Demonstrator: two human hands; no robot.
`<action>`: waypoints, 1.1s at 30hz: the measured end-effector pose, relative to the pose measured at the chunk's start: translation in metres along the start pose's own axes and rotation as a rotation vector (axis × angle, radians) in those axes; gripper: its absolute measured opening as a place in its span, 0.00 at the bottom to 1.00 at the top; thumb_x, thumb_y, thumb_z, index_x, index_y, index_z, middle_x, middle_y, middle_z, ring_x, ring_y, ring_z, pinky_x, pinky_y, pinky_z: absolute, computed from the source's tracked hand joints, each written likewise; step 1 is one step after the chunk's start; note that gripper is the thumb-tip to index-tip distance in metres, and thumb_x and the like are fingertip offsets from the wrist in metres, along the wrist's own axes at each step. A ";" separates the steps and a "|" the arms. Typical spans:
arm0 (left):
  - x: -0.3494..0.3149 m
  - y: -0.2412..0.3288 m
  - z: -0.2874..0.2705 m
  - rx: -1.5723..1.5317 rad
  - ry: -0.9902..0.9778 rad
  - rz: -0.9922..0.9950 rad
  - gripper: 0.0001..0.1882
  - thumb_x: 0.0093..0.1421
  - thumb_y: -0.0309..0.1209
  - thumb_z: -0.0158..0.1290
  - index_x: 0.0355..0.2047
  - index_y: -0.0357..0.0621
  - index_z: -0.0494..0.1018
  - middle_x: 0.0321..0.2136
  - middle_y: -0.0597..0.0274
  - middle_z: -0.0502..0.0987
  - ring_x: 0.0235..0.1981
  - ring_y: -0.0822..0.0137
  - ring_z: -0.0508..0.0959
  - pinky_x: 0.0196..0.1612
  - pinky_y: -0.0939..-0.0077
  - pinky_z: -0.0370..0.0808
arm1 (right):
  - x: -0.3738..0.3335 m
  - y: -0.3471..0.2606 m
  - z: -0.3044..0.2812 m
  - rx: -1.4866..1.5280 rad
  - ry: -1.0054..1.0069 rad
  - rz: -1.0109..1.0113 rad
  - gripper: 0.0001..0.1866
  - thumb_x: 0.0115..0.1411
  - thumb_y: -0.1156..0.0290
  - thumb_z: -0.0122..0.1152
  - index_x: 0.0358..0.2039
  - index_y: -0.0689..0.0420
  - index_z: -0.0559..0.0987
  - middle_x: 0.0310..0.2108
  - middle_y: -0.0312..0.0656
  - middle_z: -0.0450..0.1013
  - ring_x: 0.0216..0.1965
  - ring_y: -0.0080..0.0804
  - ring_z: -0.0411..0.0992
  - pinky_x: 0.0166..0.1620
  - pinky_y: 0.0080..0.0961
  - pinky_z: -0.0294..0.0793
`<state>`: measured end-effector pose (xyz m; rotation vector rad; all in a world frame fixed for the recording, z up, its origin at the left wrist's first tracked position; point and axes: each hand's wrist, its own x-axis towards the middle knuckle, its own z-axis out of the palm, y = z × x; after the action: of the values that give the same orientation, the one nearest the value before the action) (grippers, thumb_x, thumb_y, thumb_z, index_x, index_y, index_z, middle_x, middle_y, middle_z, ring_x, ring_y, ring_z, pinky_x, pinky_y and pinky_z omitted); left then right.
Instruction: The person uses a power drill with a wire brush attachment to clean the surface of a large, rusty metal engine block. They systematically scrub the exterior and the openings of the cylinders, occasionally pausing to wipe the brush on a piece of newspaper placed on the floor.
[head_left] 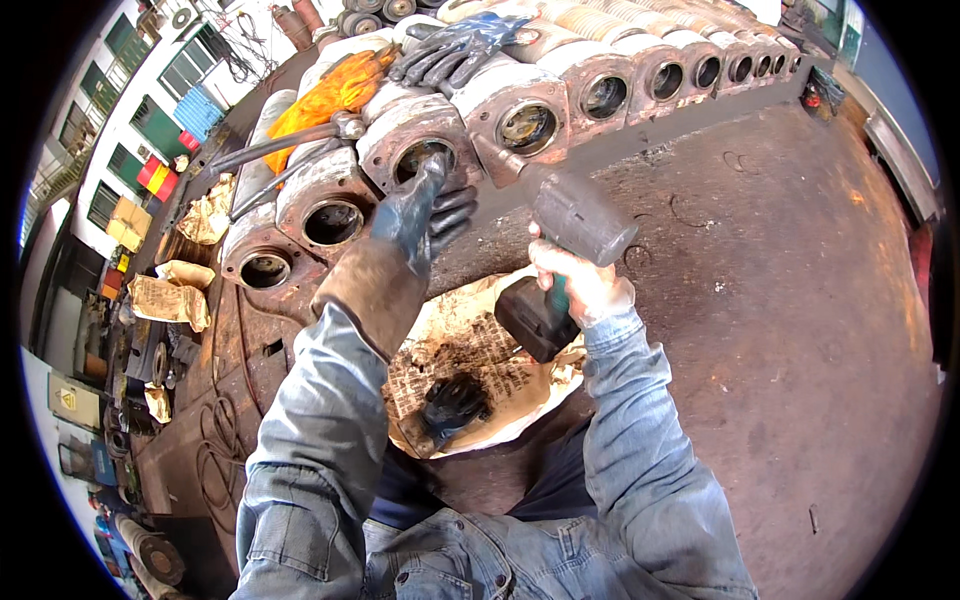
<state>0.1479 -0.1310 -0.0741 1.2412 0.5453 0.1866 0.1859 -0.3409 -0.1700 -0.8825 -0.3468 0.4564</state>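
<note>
Power tool [582, 217] fills our clenched right hand [587, 282]; our gloved left hand [412, 212] is at a flanged cylinder [412, 118], grip unclear.

There is lots of room on the brown floor [770, 310], right of the right grip [578, 280], with only thin little bits lying about. Between the left grip [425, 210] and the big grey tool [580, 215] is a small gap. A row of metal pipes [485, 125] stands like a wall in front. The left grip blocks part of one pipe's hole. A hammer [349, 125] and an orange glove [330, 98] clutter the top.
</note>
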 end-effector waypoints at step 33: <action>-0.023 -0.093 -0.042 -0.865 0.067 0.251 0.12 0.68 0.36 0.48 0.31 0.40 0.68 0.37 0.53 0.75 0.37 0.57 0.74 0.45 0.61 0.75 | -0.034 0.048 0.004 -0.467 -0.366 0.344 0.23 0.50 0.72 0.68 0.49 0.57 0.76 0.29 0.35 0.77 0.23 0.21 0.71 0.26 0.22 0.72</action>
<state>0.0929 -0.1356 -0.1632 0.4518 0.3002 0.6076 0.1437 -0.3293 -0.2099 -1.3244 -0.6584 0.8829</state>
